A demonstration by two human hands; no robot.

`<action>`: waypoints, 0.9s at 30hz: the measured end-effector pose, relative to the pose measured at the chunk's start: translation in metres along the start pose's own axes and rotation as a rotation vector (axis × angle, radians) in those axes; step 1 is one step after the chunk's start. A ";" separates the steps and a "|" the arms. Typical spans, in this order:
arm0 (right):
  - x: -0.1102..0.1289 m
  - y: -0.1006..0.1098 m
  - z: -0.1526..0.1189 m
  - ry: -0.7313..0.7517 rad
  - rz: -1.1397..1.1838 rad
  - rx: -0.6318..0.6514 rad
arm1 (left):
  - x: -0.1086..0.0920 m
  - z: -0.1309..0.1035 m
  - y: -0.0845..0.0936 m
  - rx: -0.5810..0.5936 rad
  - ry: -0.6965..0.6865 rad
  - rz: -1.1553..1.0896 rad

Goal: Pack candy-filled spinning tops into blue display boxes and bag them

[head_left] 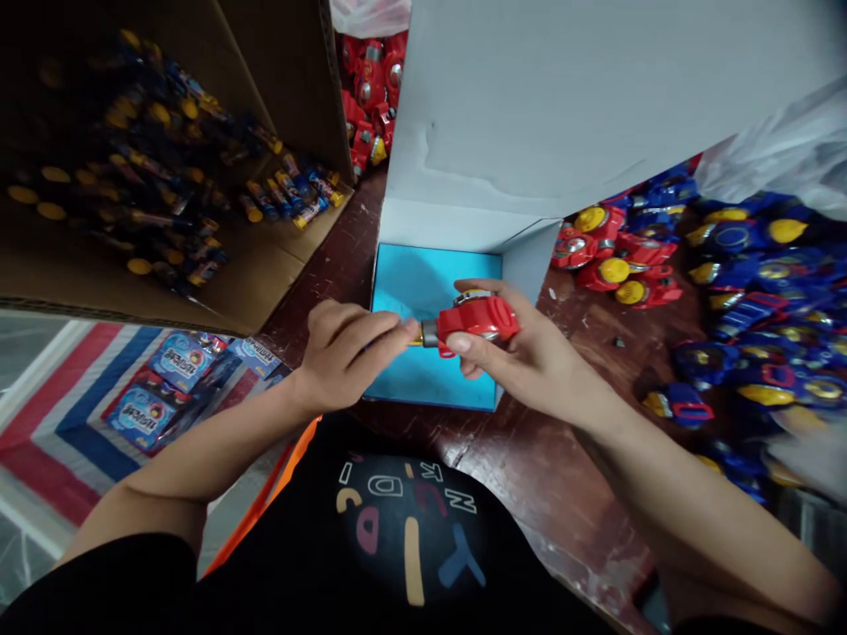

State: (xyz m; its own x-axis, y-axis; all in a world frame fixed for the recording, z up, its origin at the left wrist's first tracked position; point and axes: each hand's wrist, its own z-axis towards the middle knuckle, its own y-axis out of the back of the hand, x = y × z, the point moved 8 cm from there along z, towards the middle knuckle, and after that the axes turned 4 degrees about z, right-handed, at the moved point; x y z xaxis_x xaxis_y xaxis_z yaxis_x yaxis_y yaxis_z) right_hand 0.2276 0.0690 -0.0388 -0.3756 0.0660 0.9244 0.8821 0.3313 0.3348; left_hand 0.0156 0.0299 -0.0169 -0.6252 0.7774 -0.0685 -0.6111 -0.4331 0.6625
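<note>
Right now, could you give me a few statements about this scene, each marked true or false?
The right hand holds a red toy. True.
The left hand is empty. False: the left hand holds a yellow-ended piece at the red toy's grey end.
A bright blue panel shows beneath the red toy. True.
Every loose toy at the right is green. False: red toys and blue toys lie there.
The cardboard box at the left holds small tubes. True.

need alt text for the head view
The right hand holds a red toy over a blue surface while the left hand holds a mostly hidden yellow piece at the toy's grey tip. A cardboard box of small tubes sits left, with red toys and blue toys right.
</note>
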 end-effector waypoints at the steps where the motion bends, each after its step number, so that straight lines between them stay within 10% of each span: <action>1: 0.006 0.010 0.006 0.073 -0.100 -0.071 | -0.009 -0.005 -0.003 0.036 -0.025 0.001; 4: 0.024 0.032 0.030 0.281 -0.491 -0.274 | -0.047 -0.026 -0.037 0.379 -0.156 -0.051; 8: 0.030 0.015 0.071 0.249 -0.909 -0.161 | -0.074 -0.053 -0.097 0.730 -0.181 -0.057; 14: 0.046 -0.027 0.104 0.211 -1.217 0.132 | -0.076 -0.055 -0.130 0.811 -0.197 -0.102; 19: 0.059 -0.033 0.115 0.184 -1.134 0.112 | -0.075 -0.032 -0.102 0.673 -0.186 -0.143; 21: 0.067 -0.009 0.100 0.243 -1.029 0.020 | -0.050 -0.015 -0.070 0.490 -0.123 -0.244; 24: 0.058 0.069 0.064 0.199 -0.913 -0.296 | 0.054 0.006 -0.027 0.087 0.181 0.000; 27: -0.004 0.155 0.032 -0.204 -0.997 -0.597 | 0.167 0.002 -0.054 0.195 0.570 0.125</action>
State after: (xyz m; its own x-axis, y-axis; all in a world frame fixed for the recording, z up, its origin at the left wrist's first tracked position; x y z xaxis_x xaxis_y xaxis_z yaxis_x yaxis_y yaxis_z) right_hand 0.3566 0.1498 0.0032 -0.9647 0.1940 0.1780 0.1461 -0.1679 0.9749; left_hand -0.0554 0.1841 -0.0626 -0.8804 0.3369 -0.3338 -0.4502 -0.3721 0.8117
